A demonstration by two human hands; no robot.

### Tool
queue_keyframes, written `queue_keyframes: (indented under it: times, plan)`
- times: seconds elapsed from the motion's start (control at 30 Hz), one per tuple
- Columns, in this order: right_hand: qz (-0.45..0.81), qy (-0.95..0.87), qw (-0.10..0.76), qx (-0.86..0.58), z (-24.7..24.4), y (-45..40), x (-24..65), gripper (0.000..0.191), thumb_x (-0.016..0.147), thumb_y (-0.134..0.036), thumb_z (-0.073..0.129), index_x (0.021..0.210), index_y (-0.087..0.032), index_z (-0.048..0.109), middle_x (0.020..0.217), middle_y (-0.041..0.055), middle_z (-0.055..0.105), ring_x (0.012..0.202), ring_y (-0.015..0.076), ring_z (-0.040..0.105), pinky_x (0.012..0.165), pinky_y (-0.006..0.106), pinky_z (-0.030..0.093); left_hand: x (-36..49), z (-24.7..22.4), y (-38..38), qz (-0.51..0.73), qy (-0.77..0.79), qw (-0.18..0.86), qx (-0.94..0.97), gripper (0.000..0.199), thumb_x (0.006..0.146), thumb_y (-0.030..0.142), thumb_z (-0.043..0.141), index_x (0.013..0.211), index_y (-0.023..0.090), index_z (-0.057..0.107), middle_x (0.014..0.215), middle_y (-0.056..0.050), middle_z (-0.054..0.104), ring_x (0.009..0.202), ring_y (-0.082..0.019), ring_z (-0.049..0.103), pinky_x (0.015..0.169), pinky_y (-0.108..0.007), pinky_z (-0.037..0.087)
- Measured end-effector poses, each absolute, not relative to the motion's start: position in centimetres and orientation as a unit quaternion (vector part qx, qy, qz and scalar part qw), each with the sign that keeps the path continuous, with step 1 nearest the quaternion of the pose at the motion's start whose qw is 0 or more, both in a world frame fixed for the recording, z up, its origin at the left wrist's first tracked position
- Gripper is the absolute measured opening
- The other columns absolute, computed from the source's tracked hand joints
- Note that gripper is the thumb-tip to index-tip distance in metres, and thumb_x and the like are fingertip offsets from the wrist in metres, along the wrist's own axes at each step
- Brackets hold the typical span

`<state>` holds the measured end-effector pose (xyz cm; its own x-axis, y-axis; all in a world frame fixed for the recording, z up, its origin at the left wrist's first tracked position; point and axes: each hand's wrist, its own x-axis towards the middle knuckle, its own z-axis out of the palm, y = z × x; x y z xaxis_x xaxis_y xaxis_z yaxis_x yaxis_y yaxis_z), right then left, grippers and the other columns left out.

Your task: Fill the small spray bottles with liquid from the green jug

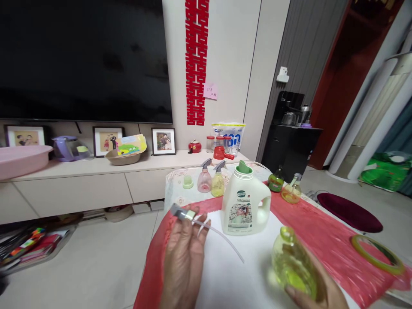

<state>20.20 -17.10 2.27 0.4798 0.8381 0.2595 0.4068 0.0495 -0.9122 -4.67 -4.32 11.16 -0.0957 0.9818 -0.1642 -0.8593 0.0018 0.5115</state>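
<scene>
You are holding the two parts separately. Your left hand (pixel 185 253) is gripping the grey spray head (pixel 179 212) near its collar, and its tube (pixel 222 234) is curving freely over the white sheet (pixel 254 253). Your right hand (pixel 322 279) is grasping the yellow bottle (pixel 292 268) around its lower body, thumb in front. The bottle is standing clear of the jug with its neck bare and leaning slightly; blur is hiding how much liquid it is holding.

If you are working well here, you are bringing that neck upright and steadying the base over the sheet, since a leaning, uncapped bottle could be spilling. You are gripping the body firmly without squeezing. You are pinching the spray head by its collar, pointing its nozzle away from you, and watching the tube's loose end so that it is not flicking drips or brushing the red plastic (pixel 317 234).

The white jug (pixel 243 206) is standing upright on the bench (pixel 175 189), its green spout (pixel 245 168) exposed and the pale green cap (pixel 187 183) sitting apart on the far side. You are best minding your right wrist, because the jug is standing near enough to be knocked.
</scene>
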Motion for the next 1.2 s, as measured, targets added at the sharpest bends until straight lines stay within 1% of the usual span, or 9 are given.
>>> queue_keyframes:
  times: [0.07,0.13,0.2,0.27,0.33,0.47,0.6,0.77,1.2]
  plan:
    - [0.144,-0.499,0.528,-0.671,5.5,-15.6,21.9,0.097,0.074,-0.056,0.075,0.154,-0.017,0.037,0.143,0.0136,0.051,0.127,0.0308,0.056,0.096,0.03,0.056,-3.4,8.9,-4.4,0.658,0.265,0.691,0.141,0.042,0.073,0.029,0.085,0.112,0.021,0.068,0.114,-0.009,0.069,0.093,-0.02,0.068,0.079,-0.031,0.06]
    - [0.082,-0.525,0.49,-0.691,9.0,-13.6,23.4,0.098,0.072,-0.058,0.076,0.154,-0.021,0.038,0.14,0.011,0.053,0.121,0.0291,0.059,0.094,0.031,0.056,-2.1,6.9,-4.6,0.632,0.278,0.706,0.157,0.049,0.068,0.033,0.089,0.111,0.022,0.068,0.111,-0.008,0.068,0.086,-0.016,0.066,0.075,-0.027,0.057]
    - [0.005,-0.554,0.454,-0.698,12.3,-11.4,24.5,0.096,0.071,-0.064,0.074,0.151,-0.023,0.041,0.138,0.0104,0.054,0.119,0.0308,0.059,0.094,0.038,0.055,-1.3,5.3,-4.9,0.616,0.285,0.712,0.18,0.05,0.068,0.036,0.089,0.111,0.021,0.068,0.114,-0.008,0.067,0.083,-0.014,0.064,0.074,-0.026,0.055]
    - [-0.07,-0.59,0.421,-0.685,15.0,-9.2,25.4,0.087,0.074,-0.067,0.068,0.146,-0.023,0.046,0.135,0.0101,0.055,0.117,0.0311,0.059,0.096,0.044,0.053,-0.9,4.5,-5.1,0.605,0.291,0.713,0.202,0.048,0.069,0.037,0.088,0.11,0.02,0.068,0.118,-0.008,0.066,0.083,-0.014,0.064,0.075,-0.026,0.054]
    - [-0.138,-0.629,0.377,-0.666,16.9,-7.3,26.2,0.082,0.078,-0.063,0.066,0.145,-0.021,0.046,0.131,0.0115,0.055,0.114,0.0299,0.059,0.093,0.043,0.053,-0.9,4.0,-5.1,0.597,0.295,0.714,0.213,0.048,0.068,0.037,0.089,0.109,0.02,0.069,0.119,-0.009,0.067,0.084,-0.015,0.065,0.075,-0.027,0.053]
    - [-0.235,-0.696,0.283,-0.616,19.2,-4.4,27.2,0.072,0.084,-0.048,0.063,0.146,-0.019,0.041,0.13,0.0127,0.053,0.117,0.0284,0.054,0.095,0.042,0.051,-1.1,3.8,-5.0,0.592,0.303,0.716,0.211,0.053,0.065,0.038,0.09,0.111,0.02,0.069,0.117,-0.009,0.069,0.085,-0.016,0.066,0.076,-0.028,0.053]
    - [-0.261,-0.729,0.225,-0.591,20.7,-2.8,27.1,0.072,0.082,-0.037,0.062,0.147,-0.016,0.04,0.131,0.0133,0.051,0.118,0.0275,0.05,0.097,0.041,0.05,-1.1,3.6,-4.9,0.585,0.308,0.719,0.215,0.055,0.066,0.04,0.09,0.111,0.019,0.068,0.117,-0.011,0.069,0.085,-0.016,0.066,0.077,-0.028,0.053]
    - [-0.273,-0.747,0.18,-0.578,22.2,-2.0,26.7,0.068,0.085,-0.036,0.06,0.147,-0.015,0.042,0.132,0.0138,0.049,0.118,0.0274,0.047,0.096,0.042,0.049,-1.0,3.4,-5.0,0.576,0.31,0.724,0.22,0.052,0.068,0.04,0.089,0.11,0.018,0.068,0.115,-0.01,0.069,0.085,-0.015,0.065,0.076,-0.026,0.053]
    - [-0.32,-0.762,0.099,-0.554,24.7,-1.4,25.8,0.068,0.083,-0.026,0.061,0.148,-0.015,0.042,0.134,0.0158,0.048,0.117,0.028,0.045,0.093,0.043,0.046,-1.1,4.0,-5.3,0.57,0.312,0.734,0.199,0.056,0.063,0.039,0.091,0.11,0.019,0.069,0.113,-0.011,0.071,0.084,-0.017,0.066,0.078,-0.028,0.052]
